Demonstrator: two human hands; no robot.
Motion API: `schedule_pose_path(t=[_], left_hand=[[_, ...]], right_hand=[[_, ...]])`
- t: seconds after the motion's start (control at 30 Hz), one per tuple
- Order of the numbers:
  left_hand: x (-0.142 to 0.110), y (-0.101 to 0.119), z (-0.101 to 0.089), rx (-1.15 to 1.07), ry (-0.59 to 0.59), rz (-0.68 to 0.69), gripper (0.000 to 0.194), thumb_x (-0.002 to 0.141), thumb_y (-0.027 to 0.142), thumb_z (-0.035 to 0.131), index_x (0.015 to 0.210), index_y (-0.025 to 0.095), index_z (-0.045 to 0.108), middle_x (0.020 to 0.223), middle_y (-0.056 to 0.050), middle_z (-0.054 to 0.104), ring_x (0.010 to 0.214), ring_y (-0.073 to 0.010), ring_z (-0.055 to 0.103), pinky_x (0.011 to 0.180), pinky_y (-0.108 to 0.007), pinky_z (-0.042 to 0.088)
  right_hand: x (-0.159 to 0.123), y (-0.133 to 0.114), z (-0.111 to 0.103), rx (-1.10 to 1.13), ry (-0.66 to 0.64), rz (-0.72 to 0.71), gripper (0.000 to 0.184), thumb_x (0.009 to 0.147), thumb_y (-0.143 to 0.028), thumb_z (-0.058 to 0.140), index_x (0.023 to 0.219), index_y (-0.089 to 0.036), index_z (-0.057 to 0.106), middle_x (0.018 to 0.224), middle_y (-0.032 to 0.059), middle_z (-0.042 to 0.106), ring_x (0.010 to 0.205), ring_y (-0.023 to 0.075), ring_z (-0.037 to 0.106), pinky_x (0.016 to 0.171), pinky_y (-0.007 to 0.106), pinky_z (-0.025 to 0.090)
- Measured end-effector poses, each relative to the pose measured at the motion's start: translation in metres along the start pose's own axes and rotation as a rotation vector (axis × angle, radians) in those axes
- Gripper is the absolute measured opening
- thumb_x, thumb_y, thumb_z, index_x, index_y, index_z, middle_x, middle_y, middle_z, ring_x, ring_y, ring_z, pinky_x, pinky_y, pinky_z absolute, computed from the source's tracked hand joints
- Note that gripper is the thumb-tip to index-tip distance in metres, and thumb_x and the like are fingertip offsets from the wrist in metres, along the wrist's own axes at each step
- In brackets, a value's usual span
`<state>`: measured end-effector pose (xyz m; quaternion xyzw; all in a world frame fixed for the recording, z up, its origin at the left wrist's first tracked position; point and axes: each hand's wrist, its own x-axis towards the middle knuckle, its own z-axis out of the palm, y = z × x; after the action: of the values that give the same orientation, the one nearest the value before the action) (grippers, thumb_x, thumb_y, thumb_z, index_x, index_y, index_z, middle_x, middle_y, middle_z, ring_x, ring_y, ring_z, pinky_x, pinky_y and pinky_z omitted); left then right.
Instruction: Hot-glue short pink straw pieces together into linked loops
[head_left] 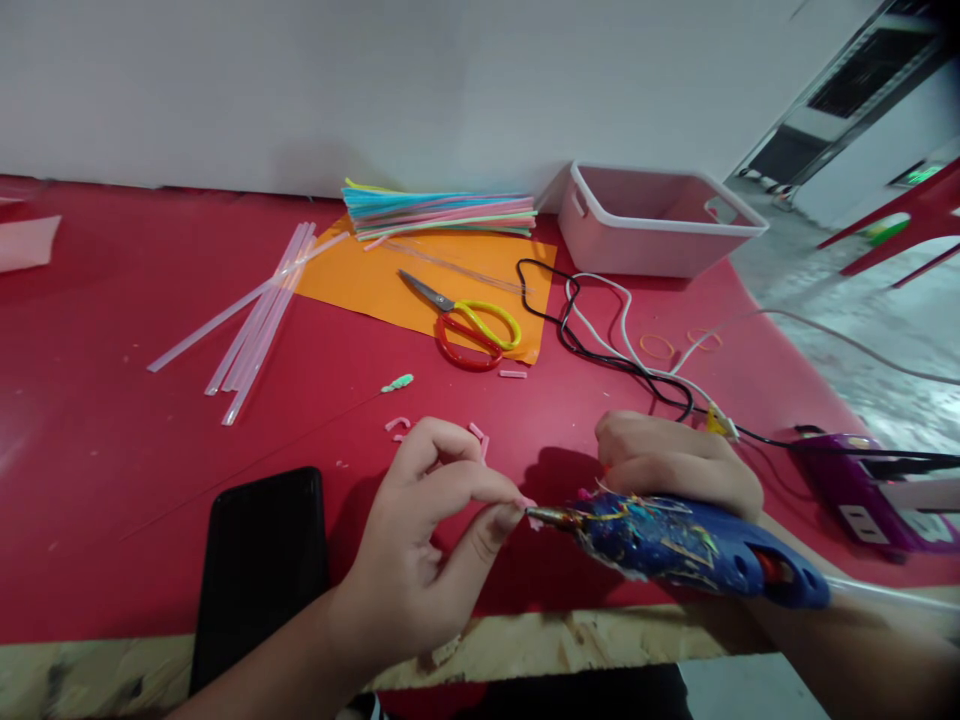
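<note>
My right hand [679, 460] is wrapped round the handle of a blue glue gun [675, 540], whose body is crusted with dried glue and scraps. A clear glue stick [892, 592] sticks out of its back end. Between thumb and forefinger, my left hand [442, 530] pinches a small pink piece [529, 504], mostly covered by the fingertips. The gun's metal nozzle points left and meets this piece. Several short pink cut bits [397, 424] lie just beyond my left hand. Farther off, a thin stem with a green tip [397, 383] rests on the table.
Scissors [457, 315] lie on an orange sheet [360, 280] with a pipe cleaner bundle [442, 212] behind. Clear glue sticks [262, 320] are at left, a black phone [259, 570] in front. A pink bin [637, 235], tangled cables [600, 345] and a purple power strip [862, 490] are right.
</note>
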<state>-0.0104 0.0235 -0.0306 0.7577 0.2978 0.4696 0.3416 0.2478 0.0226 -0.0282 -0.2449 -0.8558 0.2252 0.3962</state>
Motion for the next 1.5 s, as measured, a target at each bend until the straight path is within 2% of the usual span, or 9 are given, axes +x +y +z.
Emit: schedule_pose_path(t=[0.17,0.33,0.53,0.8,1.2,1.37,1.5], left_hand=[[0.0002,0.0000,0.0001,-0.001,-0.009,-0.005,0.011,0.092,0.011,0.062,0.088,0.019,0.069,0.089,-0.003,0.052,0.082,-0.0151,0.056,0.081,-0.031,0.053],[-0.0002,-0.0006,0.0002,-0.012,-0.008,-0.005,0.011,0.092,0.010,0.062,0.089,0.018,0.069,0.090,-0.003,0.052,0.082,-0.0142,0.056,0.082,-0.030,0.052],[-0.0010,0.0005,0.0006,-0.021,-0.015,-0.048,0.012,0.092,0.009,0.062,0.089,0.018,0.069,0.091,-0.002,0.051,0.085,-0.0120,0.055,0.083,-0.026,0.050],[-0.0015,-0.0004,0.0010,-0.039,-0.021,-0.037,0.011,0.092,0.009,0.061,0.090,0.017,0.069,0.091,-0.001,0.051,0.087,-0.0107,0.055,0.085,-0.023,0.048],[-0.0007,-0.0003,0.0009,-0.019,-0.031,-0.042,0.011,0.093,0.010,0.061,0.088,0.016,0.069,0.091,-0.002,0.051,0.086,-0.0111,0.056,0.082,-0.023,0.049],[-0.0003,0.0001,0.0004,-0.017,-0.038,-0.047,0.012,0.092,0.009,0.060,0.088,0.017,0.069,0.090,-0.001,0.052,0.087,-0.0115,0.056,0.084,-0.024,0.049],[0.0000,0.0006,0.0004,-0.017,-0.041,-0.055,0.012,0.092,0.009,0.061,0.088,0.018,0.069,0.090,-0.001,0.052,0.087,-0.0116,0.056,0.087,-0.025,0.049]], right_hand=[[-0.0018,0.0018,0.0024,0.011,0.049,0.006,0.017,0.100,-0.029,0.054,0.094,-0.017,0.064,0.070,0.0025,0.052,0.063,0.0154,0.050,0.062,0.033,0.040],[-0.0016,0.0035,-0.0001,-0.001,0.002,-0.002,0.016,0.101,-0.028,0.052,0.095,-0.018,0.064,0.069,0.0022,0.053,0.063,0.0162,0.052,0.061,0.033,0.041],[-0.0009,0.0020,-0.0006,-0.021,0.007,0.000,0.017,0.101,-0.028,0.052,0.095,-0.018,0.064,0.068,0.0021,0.054,0.063,0.0157,0.051,0.061,0.033,0.042],[0.0006,0.0019,-0.0025,-0.054,-0.014,-0.006,0.016,0.102,-0.028,0.049,0.098,-0.020,0.063,0.068,0.0023,0.055,0.062,0.0159,0.053,0.061,0.033,0.043],[0.0026,0.0013,-0.0044,-0.072,-0.026,-0.041,0.018,0.102,-0.028,0.050,0.096,-0.017,0.064,0.067,0.0028,0.055,0.062,0.0156,0.053,0.059,0.033,0.043],[0.0009,-0.0006,-0.0028,-0.066,-0.002,0.007,0.019,0.103,-0.028,0.048,0.097,-0.019,0.064,0.068,0.0019,0.054,0.063,0.0150,0.052,0.061,0.033,0.043],[0.0020,-0.0009,-0.0043,-0.065,-0.025,-0.011,0.017,0.102,-0.026,0.049,0.097,-0.018,0.063,0.068,0.0025,0.054,0.063,0.0157,0.053,0.061,0.034,0.043]])
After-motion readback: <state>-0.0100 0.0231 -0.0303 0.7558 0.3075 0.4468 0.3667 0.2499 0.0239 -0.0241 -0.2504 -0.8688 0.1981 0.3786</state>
